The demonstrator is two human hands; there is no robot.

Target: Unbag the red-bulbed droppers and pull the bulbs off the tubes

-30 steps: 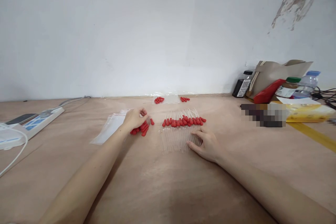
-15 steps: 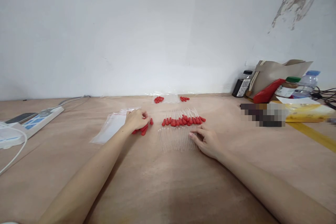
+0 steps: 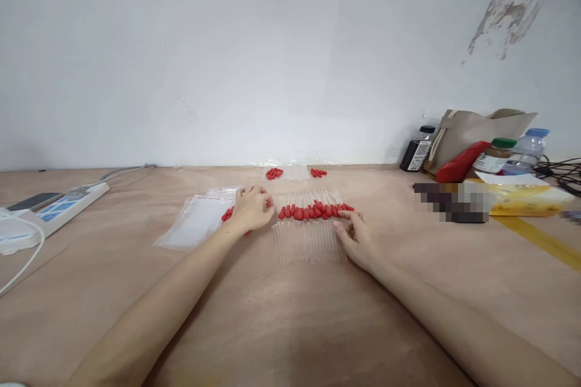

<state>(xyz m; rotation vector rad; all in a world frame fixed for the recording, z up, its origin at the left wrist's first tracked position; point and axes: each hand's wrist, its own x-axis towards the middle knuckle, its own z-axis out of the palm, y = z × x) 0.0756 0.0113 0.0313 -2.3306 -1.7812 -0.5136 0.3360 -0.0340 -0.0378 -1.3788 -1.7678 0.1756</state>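
Note:
My left hand (image 3: pixel 253 209) is bent over a small pile of red rubber dropper bulbs (image 3: pixel 227 214), partly hiding them. Its fingers curl down toward the thumb, and whatever is between them is hidden. To its right lies a row of clear glass dropper tubes with red bulbs (image 3: pixel 308 212), bulb ends toward me. A second row of bare glass tubes (image 3: pixel 308 242) lies closer, side by side. At the right end of both rows rests my right hand (image 3: pixel 359 239), thumb and index finger apart: the index is by the last bulbs, the thumb beside the bare tubes.
Clear zip bags (image 3: pixel 193 221) lie left of my left hand. Against the wall is a bagged set of droppers (image 3: pixel 293 172) with red bulbs. A power strip (image 3: pixel 75 208) and phone (image 3: pixel 36 202) sit far left; bottles (image 3: pixel 416 151), a grey bag (image 3: pixel 476 127) and a yellow packet (image 3: pixel 526 195) stand right.
My left hand has shifted right over the bulb pile, uncovering bulbs on its left. My right hand has moved slightly right, its index finger now nearer the red bulbs.

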